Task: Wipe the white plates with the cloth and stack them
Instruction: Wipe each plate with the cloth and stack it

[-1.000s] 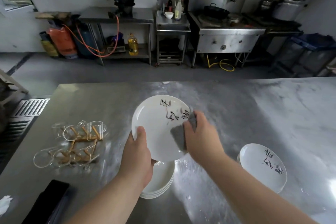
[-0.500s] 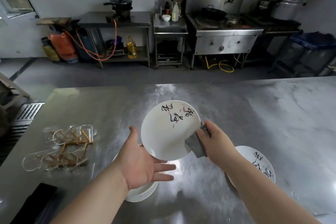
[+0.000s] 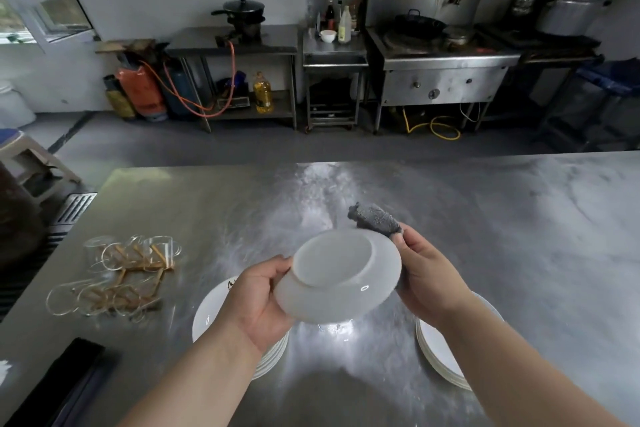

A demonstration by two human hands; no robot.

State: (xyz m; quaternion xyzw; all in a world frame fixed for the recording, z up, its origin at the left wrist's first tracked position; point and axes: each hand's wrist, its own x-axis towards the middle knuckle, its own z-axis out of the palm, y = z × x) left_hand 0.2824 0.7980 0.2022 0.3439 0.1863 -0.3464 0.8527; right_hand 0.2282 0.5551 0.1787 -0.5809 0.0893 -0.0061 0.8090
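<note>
**Plate turned bottom-up between my hands**

Closest to me, two stacks of white plates sit on the steel table: the left stack partly under my left wrist, the right stack partly under my right forearm.

Above them I hold one plate in the air, tilted, its underside facing me. It is plain glossy white, with a round foot ring and a small glint of light near the lower rim. My left hand grips its left edge, thumb curled over the rim and fingers hidden beneath. My right hand is curled at the right edge, pinching the grey cloth, which sticks up past the plate's far rim.

Further left lie clear glasses on their sides. A stove stands across the floor.
</note>
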